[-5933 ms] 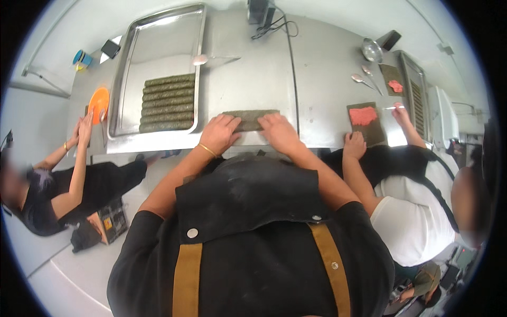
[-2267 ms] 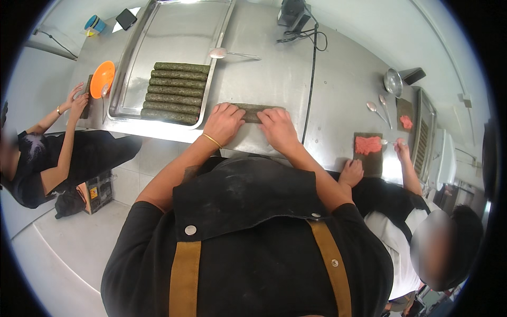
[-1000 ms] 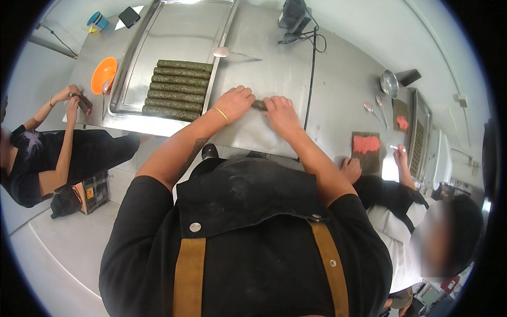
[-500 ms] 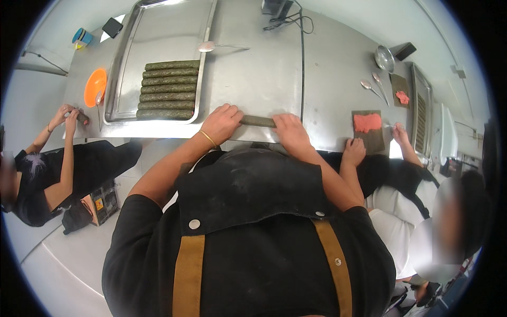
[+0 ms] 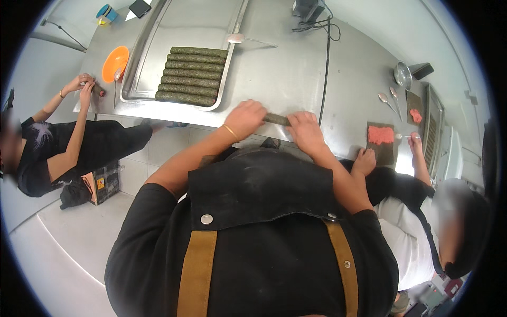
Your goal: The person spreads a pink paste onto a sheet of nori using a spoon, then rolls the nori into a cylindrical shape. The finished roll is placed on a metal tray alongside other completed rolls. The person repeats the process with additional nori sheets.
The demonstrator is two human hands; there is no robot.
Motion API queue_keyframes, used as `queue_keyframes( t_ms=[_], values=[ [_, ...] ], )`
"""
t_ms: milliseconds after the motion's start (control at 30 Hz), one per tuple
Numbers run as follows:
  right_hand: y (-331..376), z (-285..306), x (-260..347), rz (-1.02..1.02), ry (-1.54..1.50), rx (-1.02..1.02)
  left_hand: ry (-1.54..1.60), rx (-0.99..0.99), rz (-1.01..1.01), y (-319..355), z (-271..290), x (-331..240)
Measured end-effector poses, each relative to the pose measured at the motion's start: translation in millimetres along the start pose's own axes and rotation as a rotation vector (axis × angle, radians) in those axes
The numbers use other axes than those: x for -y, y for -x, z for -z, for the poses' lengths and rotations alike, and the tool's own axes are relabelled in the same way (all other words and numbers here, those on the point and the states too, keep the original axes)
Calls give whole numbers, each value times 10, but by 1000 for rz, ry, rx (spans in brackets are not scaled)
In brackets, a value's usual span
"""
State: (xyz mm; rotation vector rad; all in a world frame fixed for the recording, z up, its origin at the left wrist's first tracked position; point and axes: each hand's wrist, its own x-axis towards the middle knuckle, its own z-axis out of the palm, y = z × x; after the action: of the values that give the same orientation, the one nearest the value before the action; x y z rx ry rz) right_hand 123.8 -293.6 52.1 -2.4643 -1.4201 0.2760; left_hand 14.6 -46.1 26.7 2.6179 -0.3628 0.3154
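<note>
A dark green seaweed roll (image 5: 277, 119) lies at the near edge of the steel table, gripped at both ends. My left hand (image 5: 247, 117) has its fingers curled round the roll's left end. On the right end, the fingers of my right hand (image 5: 305, 128) are bent over it. Only the middle of the roll shows between my hands. Ahead and to the left, a large steel tray (image 5: 226, 84) holds several finished-looking seaweed rolls (image 5: 191, 74) side by side.
A spoon (image 5: 236, 38) rests across the tray's right rim. An orange bowl (image 5: 114, 63) stands left of it, near a co-worker's hands (image 5: 84, 87) holding a roll. On my right, another co-worker spreads pink filling (image 5: 381, 134) on a seaweed sheet. A cable (image 5: 332, 26) lies at the back.
The whole view has swung, so the table and tray appear shifted right and tilted. Both my hands keep hold of the roll at the table edge.
</note>
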Motion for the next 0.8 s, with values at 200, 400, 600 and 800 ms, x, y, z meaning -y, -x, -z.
queue_keyframes(
  t_ms=[200, 400, 600, 800],
  values=[
    [-377, -254, 336, 131, -42, -10, -41, -44, 70, 390, 194, 170],
    [-230, -136, 138, 14, 9, 91, -48, -26, 65, 443, 272, 236],
    [7, 73, 71, -62, 45, -20, 17, -49, 48, 419, 291, 210],
    [-204, -13, 314, -3, -2, -7, -12, 131, -24, -11, 46, 33]
  ],
)
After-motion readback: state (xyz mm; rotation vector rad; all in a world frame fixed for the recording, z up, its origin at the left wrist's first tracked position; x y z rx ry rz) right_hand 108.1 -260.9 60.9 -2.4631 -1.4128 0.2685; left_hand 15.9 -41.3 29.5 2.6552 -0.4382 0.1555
